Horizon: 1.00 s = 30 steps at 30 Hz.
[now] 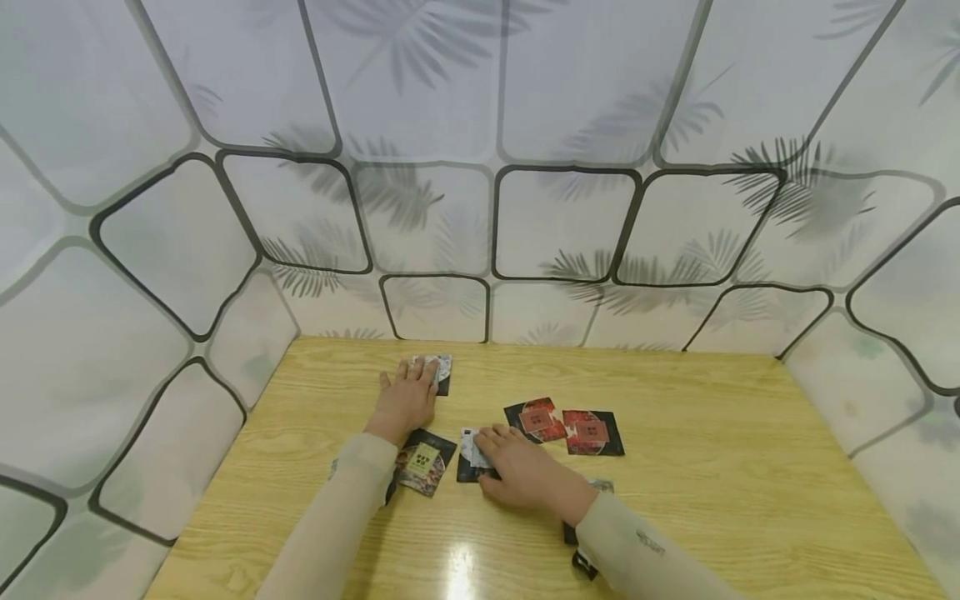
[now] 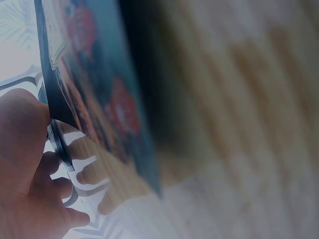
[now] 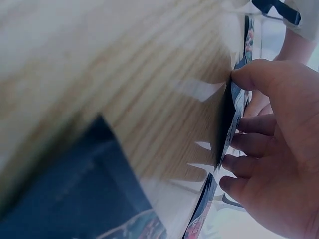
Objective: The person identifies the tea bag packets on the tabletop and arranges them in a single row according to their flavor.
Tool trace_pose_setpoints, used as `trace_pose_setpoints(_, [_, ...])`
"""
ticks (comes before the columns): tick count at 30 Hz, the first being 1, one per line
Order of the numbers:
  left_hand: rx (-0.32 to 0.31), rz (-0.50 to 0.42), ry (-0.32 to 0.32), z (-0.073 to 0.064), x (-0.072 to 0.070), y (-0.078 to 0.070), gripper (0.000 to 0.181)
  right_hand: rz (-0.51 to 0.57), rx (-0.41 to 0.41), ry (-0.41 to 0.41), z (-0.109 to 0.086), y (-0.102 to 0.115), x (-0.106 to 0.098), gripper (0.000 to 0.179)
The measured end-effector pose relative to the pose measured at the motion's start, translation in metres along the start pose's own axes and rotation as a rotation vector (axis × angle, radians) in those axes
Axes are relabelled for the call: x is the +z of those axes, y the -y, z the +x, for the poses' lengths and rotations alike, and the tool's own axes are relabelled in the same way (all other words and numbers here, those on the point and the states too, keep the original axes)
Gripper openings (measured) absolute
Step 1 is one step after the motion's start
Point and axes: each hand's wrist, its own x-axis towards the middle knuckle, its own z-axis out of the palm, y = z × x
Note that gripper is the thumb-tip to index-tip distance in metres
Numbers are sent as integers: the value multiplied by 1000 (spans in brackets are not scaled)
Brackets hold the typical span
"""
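My left hand (image 1: 405, 402) lies on a flat black-and-white packet (image 1: 444, 379) near the table's back edge, its fingers extended over the packet's left part. Nearer the middle, my right hand (image 1: 525, 471) rests on a second black-and-white packet (image 1: 468, 468). In the right wrist view its thumb (image 3: 254, 75) touches one edge and the other fingertips meet the packet's face. Between the two forearms lies a dark packet with a yellow-green label (image 1: 424, 460). Two red-and-black packets (image 1: 542, 421) (image 1: 611, 435) lie just beyond and right of my right hand.
Another dark packet (image 1: 570, 533) is partly hidden under my right sleeve. A dark packet (image 3: 94, 189) fills the lower left of the right wrist view; a blurred one (image 2: 94, 74) looms close in the left wrist view. Patterned curtains (image 1: 435, 225) enclose the wooden table (image 1: 712, 483).
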Motion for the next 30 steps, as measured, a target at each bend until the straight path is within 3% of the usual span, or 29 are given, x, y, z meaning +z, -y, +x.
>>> trace_pose_setpoints(7, [5,-4,-7,0,0,1,58,10,44,8,13,-3,-2,65])
trace_pose_setpoints(15, [0,-14,1,0,-1,1,58,-51,72,16,28,-10,-1,60])
trace_pose_setpoints(30, [-19,6,11,4,4,1,58,0,81,19,46,-20,-6,60])
